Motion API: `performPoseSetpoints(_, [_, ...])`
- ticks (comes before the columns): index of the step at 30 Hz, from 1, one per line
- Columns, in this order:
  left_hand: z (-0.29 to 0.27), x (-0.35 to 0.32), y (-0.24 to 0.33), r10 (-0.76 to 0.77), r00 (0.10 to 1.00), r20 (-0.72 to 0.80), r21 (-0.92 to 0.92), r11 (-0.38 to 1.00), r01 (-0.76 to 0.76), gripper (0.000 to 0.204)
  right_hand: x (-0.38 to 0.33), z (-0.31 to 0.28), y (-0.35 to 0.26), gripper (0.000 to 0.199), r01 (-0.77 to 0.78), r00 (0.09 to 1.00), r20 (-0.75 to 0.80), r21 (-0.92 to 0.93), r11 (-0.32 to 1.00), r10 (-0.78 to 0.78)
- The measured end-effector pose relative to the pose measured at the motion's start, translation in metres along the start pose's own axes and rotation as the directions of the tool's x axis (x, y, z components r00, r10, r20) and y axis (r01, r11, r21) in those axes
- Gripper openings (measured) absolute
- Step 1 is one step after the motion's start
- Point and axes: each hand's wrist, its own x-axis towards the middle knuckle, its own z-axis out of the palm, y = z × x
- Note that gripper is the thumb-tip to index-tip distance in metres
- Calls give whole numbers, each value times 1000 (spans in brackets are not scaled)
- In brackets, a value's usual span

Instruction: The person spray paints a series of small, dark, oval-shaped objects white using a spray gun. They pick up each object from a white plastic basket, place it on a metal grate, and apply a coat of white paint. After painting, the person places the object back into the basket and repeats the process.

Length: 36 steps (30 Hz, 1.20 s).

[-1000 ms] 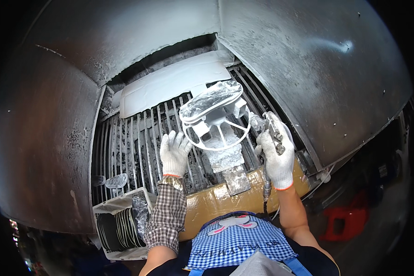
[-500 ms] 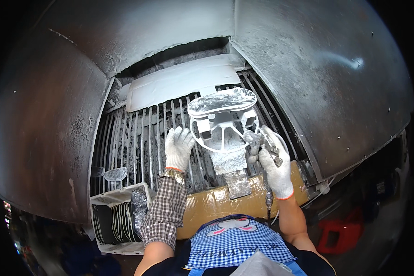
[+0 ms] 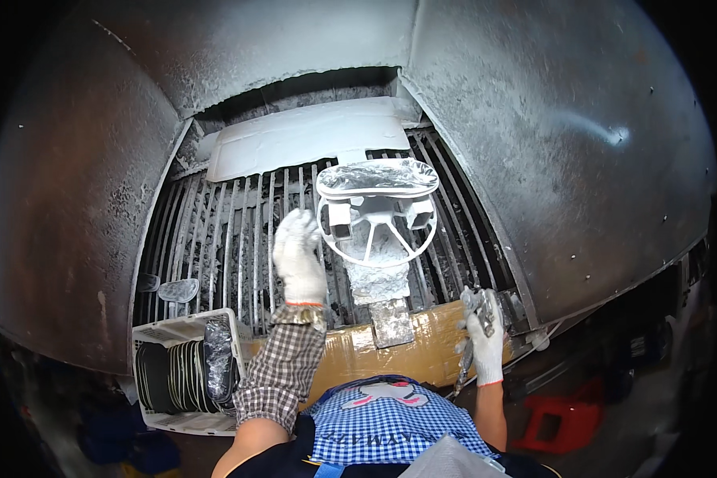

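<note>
L hand, fingers spread, steadies white-coated wheel-shaped metal casting on metal bar grate, prob. to keep it upright; R hand curled round grey coated tool at booth edge.

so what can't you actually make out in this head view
- Tool in the right hand: grey, powder-caked, mostly hidden by the glove; its kind and the grip on it cannot be told.
- White crate: its stacked dark discs are partly covered by a foil-wrapped piece and too small to identify.
- Opening behind the white plate: in dark shadow.
- Left hand: touching the ring-shaped frame or just beside it, unclear.
</note>
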Motion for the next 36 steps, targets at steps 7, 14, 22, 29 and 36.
performPoseSetpoints(7, [74,-31,-44,-399,875,275,-263,844,468,40,-11,-6,31,76,-47,999,20,-131,990,50])
performPoseSetpoints(14, [113,9,-87,-391,898,199,-152,894,423,38,-23,8,36,68,-95,992,66,-137,986,104])
performPoseSetpoints(22, [135,-13,-18,-609,792,-33,-322,757,569,37,-40,25,41,47,-110,990,63,-254,961,130])
performPoseSetpoints(29, [21,23,8,-186,982,41,-495,850,182,38,-38,41,41,30,-187,960,139,-323,928,242])
performPoseSetpoints(36, [-136,55,-18,-225,929,-294,-519,854,43,48,-31,54,65,29,-116,962,188,-376,919,199])
